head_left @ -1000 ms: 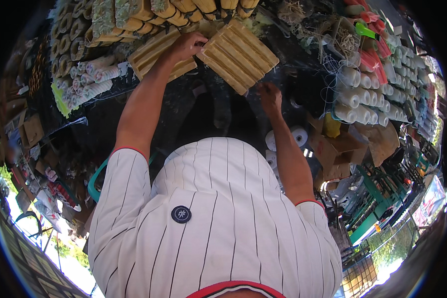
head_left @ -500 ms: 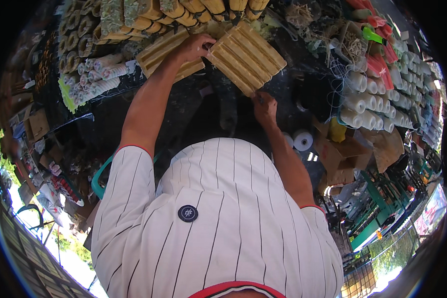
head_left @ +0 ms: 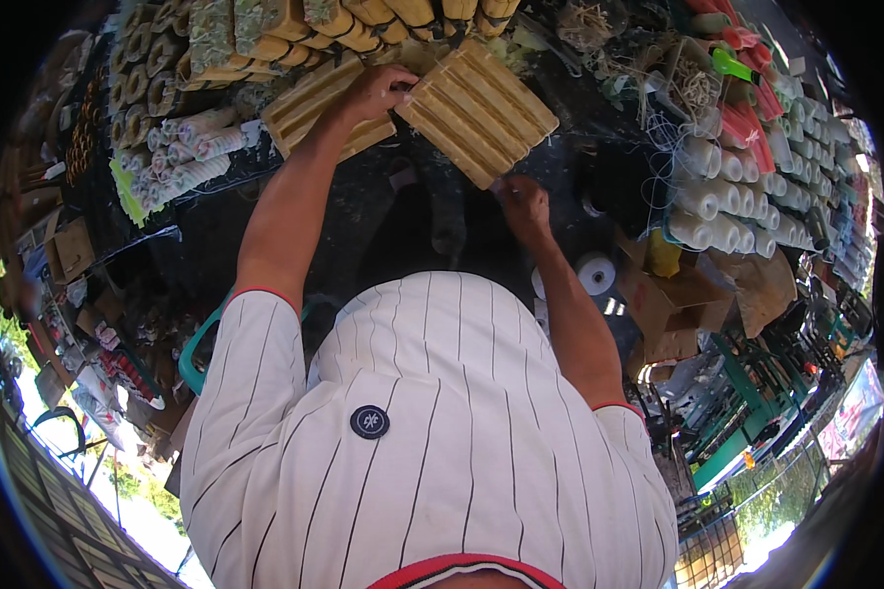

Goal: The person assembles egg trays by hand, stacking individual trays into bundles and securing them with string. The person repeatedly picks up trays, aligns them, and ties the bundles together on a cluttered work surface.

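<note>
A yellowish-brown ribbed block (head_left: 478,113) is tilted cornerwise in front of me, its long grooves running from upper left to lower right. My left hand (head_left: 375,93) is closed at its left corner, thumb and fingers pinching the edge. Just below the block's near corner is my right hand (head_left: 525,204), a loose fist touching or almost touching it. What the right fingers hold, if anything, is too dark and small to make out. A second ribbed block (head_left: 309,108) lies to the left, partly covered by my left hand and forearm.
Stacked yellow-brown blocks (head_left: 363,25) stand along the far side. Bundled white and pink rolls (head_left: 201,147) lie at left. To the right are rows of white spools (head_left: 722,191), pink plastic (head_left: 746,128), a bright green tool (head_left: 732,66) and an opened cardboard box (head_left: 673,299).
The whole view has shifted slightly, with the ribbed blocks and both hands a little further left in it. Both hands keep nearly the same place against the tilted block.
</note>
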Motion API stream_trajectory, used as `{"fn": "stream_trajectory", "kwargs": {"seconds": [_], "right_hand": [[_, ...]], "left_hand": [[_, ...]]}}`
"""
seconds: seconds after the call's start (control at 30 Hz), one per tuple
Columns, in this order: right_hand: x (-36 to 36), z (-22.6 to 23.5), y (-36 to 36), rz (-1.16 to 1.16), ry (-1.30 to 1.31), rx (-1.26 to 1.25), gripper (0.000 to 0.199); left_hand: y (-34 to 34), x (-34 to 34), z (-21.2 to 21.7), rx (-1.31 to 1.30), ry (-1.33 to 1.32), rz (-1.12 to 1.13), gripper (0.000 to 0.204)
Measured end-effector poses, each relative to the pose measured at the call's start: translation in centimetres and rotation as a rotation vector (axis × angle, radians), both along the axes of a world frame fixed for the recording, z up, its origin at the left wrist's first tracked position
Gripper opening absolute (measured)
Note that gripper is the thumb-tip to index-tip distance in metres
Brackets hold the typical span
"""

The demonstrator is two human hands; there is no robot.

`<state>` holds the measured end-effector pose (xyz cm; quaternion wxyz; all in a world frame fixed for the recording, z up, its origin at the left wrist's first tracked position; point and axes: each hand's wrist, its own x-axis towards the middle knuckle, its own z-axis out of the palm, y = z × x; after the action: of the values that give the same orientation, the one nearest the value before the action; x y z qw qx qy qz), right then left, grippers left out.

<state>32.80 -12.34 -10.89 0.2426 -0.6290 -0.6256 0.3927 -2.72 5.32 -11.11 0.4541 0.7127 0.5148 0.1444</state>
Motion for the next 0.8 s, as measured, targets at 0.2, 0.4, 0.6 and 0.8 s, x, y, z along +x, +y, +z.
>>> {"fn": "stream_trajectory", "kwargs": {"seconds": [0.2,0.4,0.6,0.8], "right_hand": [[0.1,0.6,0.3,-0.012,-0.024,-0.041,0.025],[0.5,1.0,0.4,-0.012,-0.056,-0.062,0.025],[0.9,2.1,0.5,0.022,-0.093,-0.099,0.030],[0.4,3.0,0.2,-0.024,-0.181,-0.117,0.031]], "left_hand": [[0.1,0.3,0.7,0.031,0.052,0.012,0.042],[0.1,0.4,1.1,-0.075,0.011,0.055,0.040],[-0.2,0.8,2.2,-0.065,0.029,0.112,0.040],[-1.2,1.4,2.9,0.033,0.083,0.150,0.043]]}}
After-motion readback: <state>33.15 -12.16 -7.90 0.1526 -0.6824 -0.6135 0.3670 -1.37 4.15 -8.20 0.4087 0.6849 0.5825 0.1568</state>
